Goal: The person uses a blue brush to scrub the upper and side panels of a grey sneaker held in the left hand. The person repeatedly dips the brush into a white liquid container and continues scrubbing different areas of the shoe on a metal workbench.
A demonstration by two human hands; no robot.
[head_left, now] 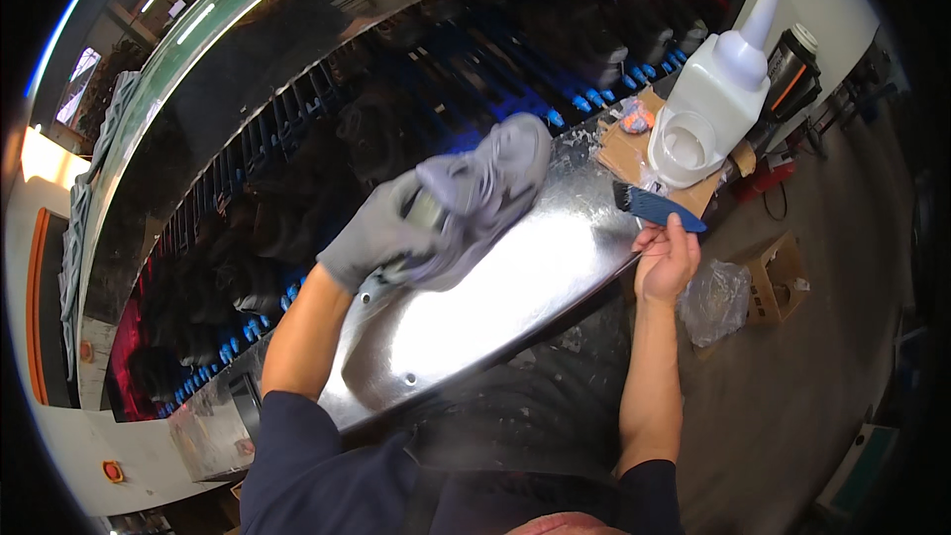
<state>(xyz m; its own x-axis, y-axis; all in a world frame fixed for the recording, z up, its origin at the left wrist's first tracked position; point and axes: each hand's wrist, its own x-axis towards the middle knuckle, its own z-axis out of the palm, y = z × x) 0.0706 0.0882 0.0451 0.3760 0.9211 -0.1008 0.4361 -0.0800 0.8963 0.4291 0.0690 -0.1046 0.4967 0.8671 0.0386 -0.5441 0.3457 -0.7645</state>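
A grey sneaker (pixel 490 173) with laces hangs over the shiny metal ledge (pixel 515 267), its toe turned to the upper right. My left hand (pixel 381 233), in a grey glove, is closed around the heel end of the shoe; the glove hides part of the opening. Bare, my right hand (pixel 667 260) pinches the blue handle of a brush (pixel 662 209) with dark bristles. The bristles point left, near the white squeeze bottle (pixel 708 104), which has a tall nozzle and a round cup opening low on its side.
Behind the ledge runs a dark machine bay (pixel 396 99) with blue-tipped rods and dark shoes. Cardboard (pixel 619 144) lies under the bottle, beside a black bottle (pixel 792 64). On the floor at right are a clear plastic bag (pixel 715 302) and a cardboard box (pixel 775 277). A red button (pixel 113 472) sits at lower left.
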